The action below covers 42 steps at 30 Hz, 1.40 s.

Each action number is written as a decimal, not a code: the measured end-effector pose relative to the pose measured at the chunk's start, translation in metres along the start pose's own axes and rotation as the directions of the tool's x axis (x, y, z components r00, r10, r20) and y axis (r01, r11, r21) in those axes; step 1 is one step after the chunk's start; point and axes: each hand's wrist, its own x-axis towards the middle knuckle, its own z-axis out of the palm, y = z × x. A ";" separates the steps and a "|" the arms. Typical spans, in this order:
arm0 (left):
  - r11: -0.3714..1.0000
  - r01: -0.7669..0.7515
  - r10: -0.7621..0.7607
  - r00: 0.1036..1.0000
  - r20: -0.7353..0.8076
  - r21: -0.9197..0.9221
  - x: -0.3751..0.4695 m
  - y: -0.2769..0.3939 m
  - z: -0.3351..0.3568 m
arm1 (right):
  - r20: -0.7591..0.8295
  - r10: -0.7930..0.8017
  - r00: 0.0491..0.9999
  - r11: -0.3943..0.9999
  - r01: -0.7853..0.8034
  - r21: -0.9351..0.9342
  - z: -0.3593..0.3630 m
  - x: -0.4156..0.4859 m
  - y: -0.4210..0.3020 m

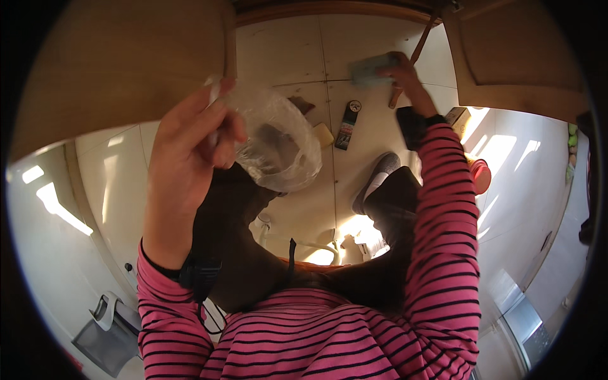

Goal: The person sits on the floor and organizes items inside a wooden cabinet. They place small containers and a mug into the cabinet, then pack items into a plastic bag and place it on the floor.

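My left hand (197, 130) is raised with its fingers pinched on a clear plastic bag (304, 164). Crumpled and wide at its mouth, the bag hangs over the floor to the right of that hand. My right hand (403, 78) reaches farther forward and grips one end of a pale blue-green block (370, 70). Motion blurs the block, so I cannot tell what it is. A long wooden stick (424, 40) passes behind my right hand, its wider end (395, 96) near the tiles. Below the block lies a narrow black printed box (348, 126).
Wooden door panels stand at left (118, 61) and right (517, 61). A yellow sponge-like block (323, 136) and a dark brown scrap (302, 104) lie behind the bag. A red-lidded container (480, 175) and a small carton (458, 121) sit by my right arm. A grey chair (107, 342) is lower left.
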 end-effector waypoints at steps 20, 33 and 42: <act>0.974 0.028 -0.036 0.999 -0.034 -0.226 -0.013 -0.018 -0.006 | 0.187 -0.105 0.977 0.983 0.074 0.165 0.110 -0.054 -0.003; 0.951 -0.073 0.024 0.986 -0.164 -0.301 -0.012 0.001 -0.025 | -0.139 0.082 0.987 0.995 -0.090 -0.053 0.175 -0.038 0.152; 0.950 -0.128 0.076 0.979 -0.188 -0.286 -0.012 -0.004 -0.021 | 0.475 -0.399 0.785 0.904 0.249 0.348 0.059 -0.091 0.001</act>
